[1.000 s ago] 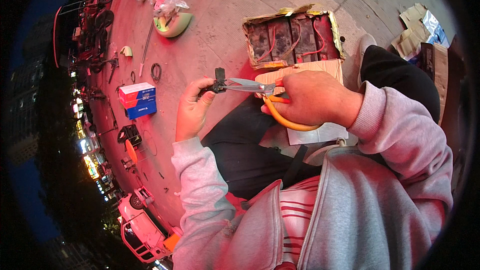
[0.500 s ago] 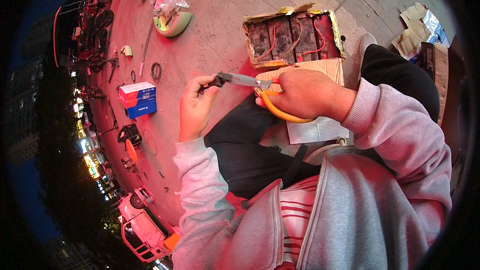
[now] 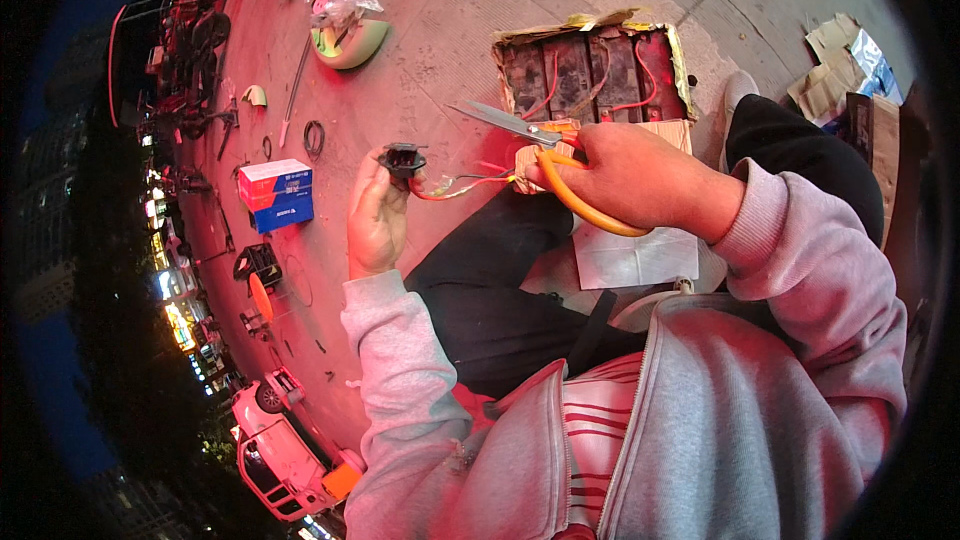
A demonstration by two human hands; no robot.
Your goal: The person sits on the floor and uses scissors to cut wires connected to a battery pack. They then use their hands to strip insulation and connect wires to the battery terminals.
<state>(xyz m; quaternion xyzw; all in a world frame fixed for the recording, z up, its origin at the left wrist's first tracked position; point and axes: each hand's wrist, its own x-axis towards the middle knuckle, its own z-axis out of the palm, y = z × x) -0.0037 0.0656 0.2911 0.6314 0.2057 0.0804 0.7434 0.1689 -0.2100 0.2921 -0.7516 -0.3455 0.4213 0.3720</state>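
Observation:
My left hand [image 3: 376, 215] pinches a small black plug socket [image 3: 402, 160] between thumb and fingers. Thin red and pale wires [image 3: 460, 188] trail from the socket toward my other hand, their far ends beside its fingers. Closed around the orange handles of a pair of scissors [image 3: 575, 198] is my right hand [image 3: 640, 180]. The blades [image 3: 500, 120] point left, above the wires and apart from the socket. Beyond them lies a torn cardboard box [image 3: 684, 70] holding several dark battery blocks [image 3: 570, 70] joined by red leads.
A cardboard flap [image 3: 665, 135] and a pale sheet [image 3: 640, 260] lie by my legs. To the left stand a red and blue box [image 3: 277, 198], a coil of cable [image 3: 313, 140] and a pale green shell [image 3: 350, 45]. A white car [image 3: 285, 455] is parked further off.
The scissors' blades have come away from the black socket and swung up to the right. My left hand has turned the socket and moved slightly left, showing the wires.

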